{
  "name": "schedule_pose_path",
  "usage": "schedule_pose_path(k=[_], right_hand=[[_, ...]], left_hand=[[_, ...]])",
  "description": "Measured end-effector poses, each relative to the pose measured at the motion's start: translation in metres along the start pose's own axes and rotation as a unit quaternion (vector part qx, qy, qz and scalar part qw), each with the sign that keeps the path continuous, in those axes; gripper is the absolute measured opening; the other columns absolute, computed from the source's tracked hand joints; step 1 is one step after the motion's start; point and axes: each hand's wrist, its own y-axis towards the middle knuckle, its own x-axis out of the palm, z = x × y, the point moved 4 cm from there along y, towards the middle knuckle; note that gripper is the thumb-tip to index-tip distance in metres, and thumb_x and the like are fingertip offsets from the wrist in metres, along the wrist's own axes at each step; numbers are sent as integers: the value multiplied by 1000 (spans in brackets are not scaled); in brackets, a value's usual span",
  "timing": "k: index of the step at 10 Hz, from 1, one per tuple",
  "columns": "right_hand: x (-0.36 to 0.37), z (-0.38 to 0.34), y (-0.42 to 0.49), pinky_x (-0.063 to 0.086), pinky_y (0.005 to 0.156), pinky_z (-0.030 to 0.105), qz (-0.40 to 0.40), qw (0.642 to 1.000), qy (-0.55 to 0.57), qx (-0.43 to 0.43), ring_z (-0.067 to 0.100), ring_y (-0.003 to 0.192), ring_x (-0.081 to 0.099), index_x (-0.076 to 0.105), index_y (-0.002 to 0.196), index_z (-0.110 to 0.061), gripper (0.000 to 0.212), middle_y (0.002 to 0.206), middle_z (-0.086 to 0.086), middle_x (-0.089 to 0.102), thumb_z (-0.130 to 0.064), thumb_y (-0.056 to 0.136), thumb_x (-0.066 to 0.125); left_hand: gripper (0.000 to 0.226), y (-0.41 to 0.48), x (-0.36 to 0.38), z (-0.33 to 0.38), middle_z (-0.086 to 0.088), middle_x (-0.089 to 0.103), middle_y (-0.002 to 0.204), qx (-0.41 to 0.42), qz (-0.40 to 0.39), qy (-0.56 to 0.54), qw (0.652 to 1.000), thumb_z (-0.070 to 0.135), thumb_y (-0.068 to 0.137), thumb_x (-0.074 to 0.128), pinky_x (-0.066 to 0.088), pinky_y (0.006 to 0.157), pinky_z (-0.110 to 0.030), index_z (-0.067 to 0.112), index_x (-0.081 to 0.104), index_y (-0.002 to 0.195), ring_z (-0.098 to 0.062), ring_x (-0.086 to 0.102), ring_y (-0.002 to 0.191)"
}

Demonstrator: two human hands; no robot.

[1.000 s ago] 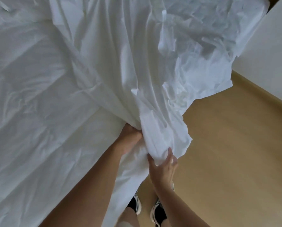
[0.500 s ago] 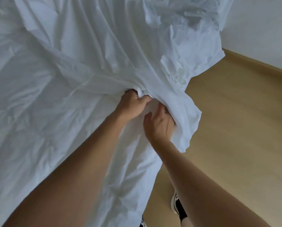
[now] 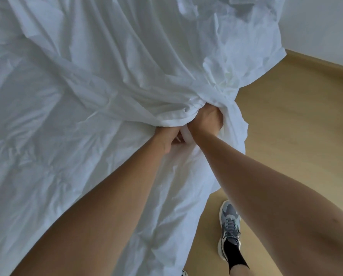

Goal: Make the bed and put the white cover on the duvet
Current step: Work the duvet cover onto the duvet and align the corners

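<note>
The left hand point(image 3: 169, 139) and right hand point(image 3: 205, 121) are each clutching bunched white cover point(image 3: 126, 56). It is lying crumpled across the bed point(image 3: 37, 166); fitting and smoothing are seemingly remaining.

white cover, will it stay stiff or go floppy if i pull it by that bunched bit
Probably floppy: the white cover collapses into a tight bunch where the left hand and right hand grip it, with long folds fanning away. Likely light for its size, since its thin edge hangs loose above the floor.
</note>
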Motion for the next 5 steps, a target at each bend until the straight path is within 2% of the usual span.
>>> schedule_pose_path(k=[1, 2, 3, 4, 5], right_hand=[[-4, -4, 16, 36, 84, 23, -11, 999, 33, -7, 22, 112, 61, 59, 117, -13, 28, 114, 5, 66, -32, 97, 59], [-9, -10, 33, 40, 95, 30, -70, 995, 14, -72, 28, 121, 58, 58, 126, -8, 31, 126, 12, 63, -28, 102, 52], [-19, -4, 28, 41, 88, 37, -188, 969, -88, -133, 37, 118, 57, 57, 128, 0, 35, 127, 21, 62, -15, 108, 33], [-25, 18, 11, 40, 90, 37, -276, 941, -120, -155, 40, 124, 52, 49, 136, 6, 38, 135, 27, 54, -12, 110, 27], [-32, 60, -2, 50, 87, 41, -177, 966, -109, -155, 41, 111, 62, 56, 125, 3, 37, 117, 23, 64, -19, 107, 33]], left_hand=[[24, 11, 14, 18, 2, 62, 73, 14, 4, -12, 1000, 38, 103, 55, 47, 64, -21, 17, 66, 97, -14, 56, 71], [41, 17, 11, 23, -6, 68, 120, 56, 9, -48, 997, 41, 98, 63, 53, 96, -40, 15, 61, 130, -22, 62, 111], [39, 15, -2, 26, -13, 67, 121, 72, 24, -60, 995, 34, 79, 75, 51, 97, -46, 19, 62, 113, -24, 61, 107], [14, 13, -4, 38, -4, 63, 109, 69, 42, -50, 995, 10, 95, 67, 46, 94, -40, 19, 58, 102, -18, 58, 96], [10, 12, -15, 59, 2, 61, 100, 88, 129, -138, 978, 6, 102, 55, 47, 89, -34, 15, 57, 99, -14, 58, 90]])
